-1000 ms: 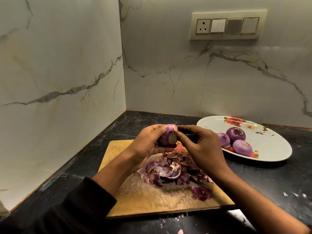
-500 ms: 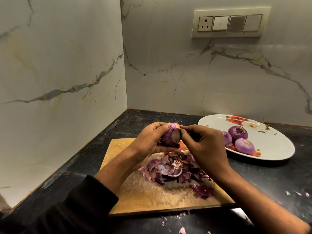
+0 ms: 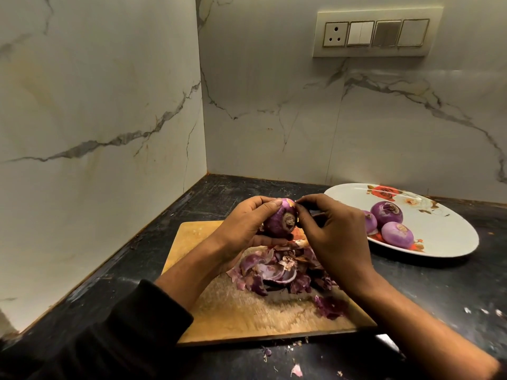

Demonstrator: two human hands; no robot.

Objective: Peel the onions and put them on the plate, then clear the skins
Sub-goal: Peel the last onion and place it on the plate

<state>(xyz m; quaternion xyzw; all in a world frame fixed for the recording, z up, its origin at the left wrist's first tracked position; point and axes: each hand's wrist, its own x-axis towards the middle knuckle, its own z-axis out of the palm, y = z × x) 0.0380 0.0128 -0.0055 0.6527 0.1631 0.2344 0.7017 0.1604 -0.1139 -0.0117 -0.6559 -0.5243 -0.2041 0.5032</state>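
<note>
Item: round purple onion (image 3: 279, 221), gripped in the left hand (image 3: 244, 229) above the pale wooden cutting board (image 3: 247, 311), fingers curled round it.

Change from a second ago: the onion has turned, so its brown root end now faces the camera. The right hand (image 3: 332, 237) has shifted to the top, fingertips (image 3: 300, 202) pinched at a scrap of orange skin; whether they have hold of it is hard to tell.

Meaning: probably the last bits of skin before plating.

Placed: three peeled purple onions (image 3: 386, 215) on the white oval floral plate (image 3: 450, 242), just right of the board.

Skins: heap of purple onion skins (image 3: 277, 272) on the board, below the hands, uncleared.

Room: black stone counter (image 3: 444, 286) open between board and plate. Marble walls (image 3: 109, 105) close the left and rear.
</note>
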